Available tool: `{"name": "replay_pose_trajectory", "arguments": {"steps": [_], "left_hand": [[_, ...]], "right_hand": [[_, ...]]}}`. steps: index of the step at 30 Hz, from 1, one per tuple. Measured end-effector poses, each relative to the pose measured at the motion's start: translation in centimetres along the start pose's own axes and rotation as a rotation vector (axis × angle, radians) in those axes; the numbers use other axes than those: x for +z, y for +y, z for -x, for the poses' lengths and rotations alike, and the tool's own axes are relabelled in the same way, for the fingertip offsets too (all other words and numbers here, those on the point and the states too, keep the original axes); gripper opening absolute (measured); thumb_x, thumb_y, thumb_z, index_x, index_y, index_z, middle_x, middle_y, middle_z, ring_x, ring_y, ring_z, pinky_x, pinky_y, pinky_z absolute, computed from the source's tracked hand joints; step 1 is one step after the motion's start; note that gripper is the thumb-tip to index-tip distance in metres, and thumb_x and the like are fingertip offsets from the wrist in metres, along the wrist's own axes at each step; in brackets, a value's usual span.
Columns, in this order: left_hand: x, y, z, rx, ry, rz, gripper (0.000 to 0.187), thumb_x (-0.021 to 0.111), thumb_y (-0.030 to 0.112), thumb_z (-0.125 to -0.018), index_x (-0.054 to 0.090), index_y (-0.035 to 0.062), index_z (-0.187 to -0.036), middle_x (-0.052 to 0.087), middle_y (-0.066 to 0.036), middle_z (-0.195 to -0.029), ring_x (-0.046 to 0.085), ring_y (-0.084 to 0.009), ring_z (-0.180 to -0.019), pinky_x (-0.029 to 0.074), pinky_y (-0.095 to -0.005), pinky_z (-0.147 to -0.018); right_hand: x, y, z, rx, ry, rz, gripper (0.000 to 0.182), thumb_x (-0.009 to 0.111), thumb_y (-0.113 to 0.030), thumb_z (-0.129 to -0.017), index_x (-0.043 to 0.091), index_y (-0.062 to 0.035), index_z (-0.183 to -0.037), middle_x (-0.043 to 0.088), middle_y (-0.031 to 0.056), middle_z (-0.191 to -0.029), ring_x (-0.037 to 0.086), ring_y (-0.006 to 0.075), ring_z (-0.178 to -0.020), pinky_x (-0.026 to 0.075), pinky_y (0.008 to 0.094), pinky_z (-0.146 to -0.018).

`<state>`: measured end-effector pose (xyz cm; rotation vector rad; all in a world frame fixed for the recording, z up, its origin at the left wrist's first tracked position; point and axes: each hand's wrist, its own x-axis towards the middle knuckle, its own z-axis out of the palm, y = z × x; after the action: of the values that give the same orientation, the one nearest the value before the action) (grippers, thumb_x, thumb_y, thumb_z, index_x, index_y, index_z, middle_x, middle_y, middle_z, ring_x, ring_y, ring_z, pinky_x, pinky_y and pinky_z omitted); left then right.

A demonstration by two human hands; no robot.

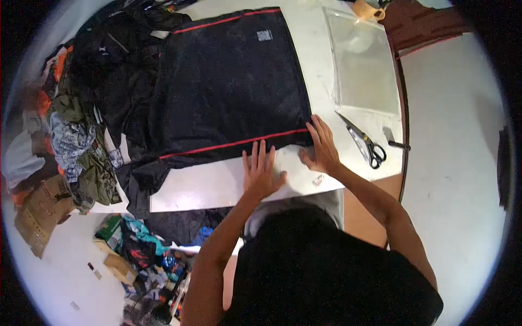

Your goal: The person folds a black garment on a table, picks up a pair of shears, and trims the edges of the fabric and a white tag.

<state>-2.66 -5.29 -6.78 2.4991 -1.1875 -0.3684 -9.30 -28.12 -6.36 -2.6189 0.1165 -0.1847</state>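
A black garment (228,87) with red trim along two sides lies spread on the white table (206,187), a small pale printed mark near its far right corner. My left hand (262,173) rests at its near edge, fingers stretched out, fingertips on the cloth by the red trim. At the near right corner, my right hand (324,149) lies with fingers extended over the garment's edge. Neither hand grips anything that I can see. To the right of my right hand, scissors (365,142) with black handles lie on the table.
Clear plastic sheets or bags (363,65) lie at the far right, with a roll of tape (368,11) beyond them. Crumpled black cloth (117,70) and camouflage fabric (73,138) are heaped at the left. A cardboard box (43,212) and a cluttered pile sit below the table.
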Motion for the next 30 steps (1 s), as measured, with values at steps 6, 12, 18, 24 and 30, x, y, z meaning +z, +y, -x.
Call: {"name": "replay_pose_trajectory", "arguments": {"steps": [6, 12, 18, 24, 30], "left_hand": [[-0.2, -0.2, 0.1, 0.061, -0.021, -0.042, 0.077, 0.058, 0.050, -0.079, 0.036, 0.0034, -0.136, 0.024, -0.024, -0.145, 0.021, -0.0401, -0.136, 0.014, -0.0625, -0.105], [0.2, 0.1, -0.1, 0.048, 0.071, -0.081, 0.079, 0.063, 0.049, -0.077, 0.038, 0.0016, -0.135, 0.026, -0.022, -0.146, 0.021, -0.0375, -0.137, 0.010, -0.0588, -0.109], [0.6, 0.3, 0.7, 0.093, 0.207, -0.090, 0.077, 0.061, 0.052, -0.079, 0.040, 0.0019, -0.134, 0.029, -0.021, -0.144, 0.023, -0.0364, -0.136, 0.009, -0.0583, -0.109], [0.9, 0.2, 0.8, 0.099, 0.176, -0.107, 0.081, 0.059, 0.054, -0.079, 0.035, 0.0021, -0.137, 0.027, -0.021, -0.145, 0.020, -0.0359, -0.137, 0.008, -0.0589, -0.108], [0.6, 0.2, 0.3, -0.048, 0.136, -0.100, 0.086, 0.059, 0.055, -0.077, 0.033, -0.0018, -0.137, 0.021, -0.024, -0.147, 0.015, -0.0394, -0.138, 0.011, -0.0605, -0.107]], "right_hand": [[-0.7, -0.1, -0.4, 0.019, -0.051, 0.031, 0.076, 0.063, -0.029, -0.074, 0.030, 0.0020, -0.135, 0.026, 0.0250, -0.143, 0.023, 0.0411, -0.134, 0.021, 0.0524, -0.108], [-0.4, -0.1, 0.1, -0.029, 0.046, 0.048, 0.077, 0.066, -0.024, -0.070, 0.033, 0.0010, -0.135, 0.030, 0.0241, -0.141, 0.025, 0.0396, -0.132, 0.022, 0.0498, -0.108], [0.4, 0.3, 1.1, -0.051, 0.160, -0.043, 0.076, 0.063, -0.031, -0.074, 0.032, 0.0006, -0.136, 0.028, 0.0248, -0.142, 0.025, 0.0396, -0.133, 0.018, 0.0516, -0.109], [0.6, -0.3, 1.8, 0.042, 0.162, 0.138, 0.081, 0.062, -0.039, -0.074, 0.030, 0.0016, -0.138, 0.024, 0.0265, -0.144, 0.021, 0.0394, -0.136, 0.012, 0.0524, -0.111], [0.4, -0.4, 0.5, 0.102, 0.071, 0.135, 0.086, 0.063, -0.042, -0.074, 0.028, 0.0036, -0.138, 0.024, 0.0263, -0.144, 0.020, 0.0392, -0.136, 0.011, 0.0541, -0.110]]}}
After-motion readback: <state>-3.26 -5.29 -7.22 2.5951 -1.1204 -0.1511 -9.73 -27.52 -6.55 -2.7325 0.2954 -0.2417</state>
